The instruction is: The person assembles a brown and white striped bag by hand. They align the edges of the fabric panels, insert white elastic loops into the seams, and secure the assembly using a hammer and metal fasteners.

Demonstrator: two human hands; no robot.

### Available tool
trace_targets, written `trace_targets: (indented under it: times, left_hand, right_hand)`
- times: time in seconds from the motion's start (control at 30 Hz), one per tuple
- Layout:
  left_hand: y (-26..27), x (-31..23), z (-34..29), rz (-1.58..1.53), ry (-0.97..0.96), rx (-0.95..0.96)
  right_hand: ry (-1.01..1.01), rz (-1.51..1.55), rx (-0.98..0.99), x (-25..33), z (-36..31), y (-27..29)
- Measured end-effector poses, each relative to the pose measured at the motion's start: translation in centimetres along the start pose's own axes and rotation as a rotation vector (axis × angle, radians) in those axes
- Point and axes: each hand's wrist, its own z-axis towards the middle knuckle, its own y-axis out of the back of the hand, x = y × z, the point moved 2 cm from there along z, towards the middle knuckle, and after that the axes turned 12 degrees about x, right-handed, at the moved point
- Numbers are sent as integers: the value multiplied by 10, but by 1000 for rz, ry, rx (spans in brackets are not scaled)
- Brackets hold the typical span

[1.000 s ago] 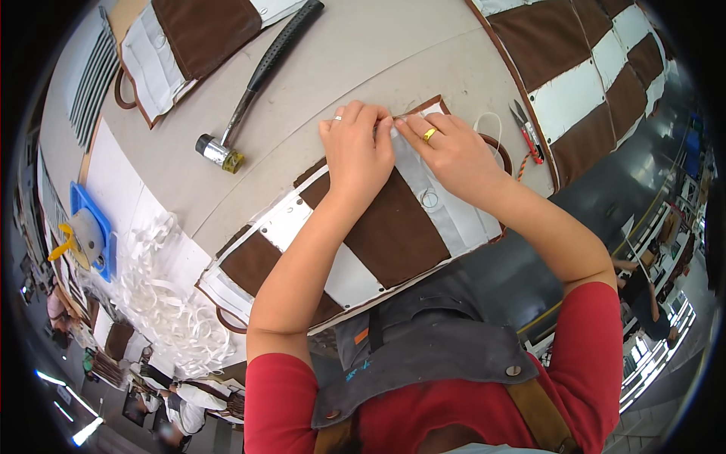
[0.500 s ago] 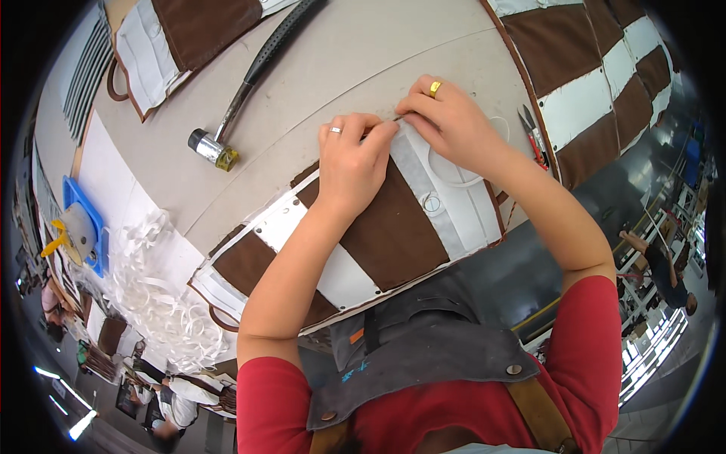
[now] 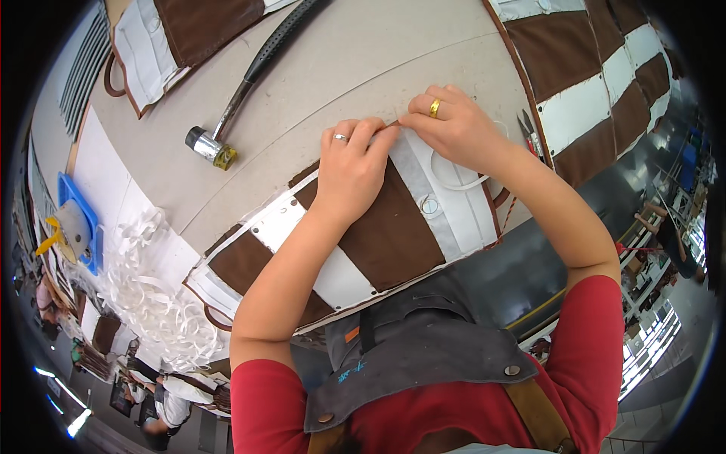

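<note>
A brown-and-white panel point(image 3: 398, 231) of leather-like material lies on the table in front of me, with its white backing, magnet-like discs and small rivets showing. My left hand point(image 3: 352, 168) rests over its far edge, thumb and fingers pinched on the brown edge. Close beside it, my right hand point(image 3: 457, 129) is closed in a pinch on the same edge. A short bit of brown edge shows between the fingertips. From under my right hand a narrow white strip point(image 3: 452, 186) loops over the panel; its end is hidden.
A hammer point(image 3: 208, 147) lies beyond my left hand. At left are a heap of white strips point(image 3: 162, 321) and a blue tray point(image 3: 97, 234). Similar panels lie at far left point(image 3: 204, 30) and right point(image 3: 556, 49). Red-handled snips point(image 3: 531, 136) lie near my right forearm.
My right hand has shifted slightly, with its fingers bunched closer together. More of the brown edge shows between my hands. The left hand keeps its pinch.
</note>
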Motion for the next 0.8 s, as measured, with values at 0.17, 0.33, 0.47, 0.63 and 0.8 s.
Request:
trace_targets:
  times: [0.17,0.33,0.47,0.63,0.8]
  left_hand:
    - [2,0,2,-119,93,-25]
    - [0,2,2,-81,21,-25]
    - [4,0,5,-88,62,23]
    - [3,1,6,-168,98,-7]
    - [4,1,4,-137,58,31]
  right_hand:
    - [88,-150,62,0,-2,2]
    - [85,-322,149,22,-1,2]
    - [-172,-60,130,13,0,7]
    - [-269,101,10,11,-17,19]
    - [-211,133,-10,11,-21,13]
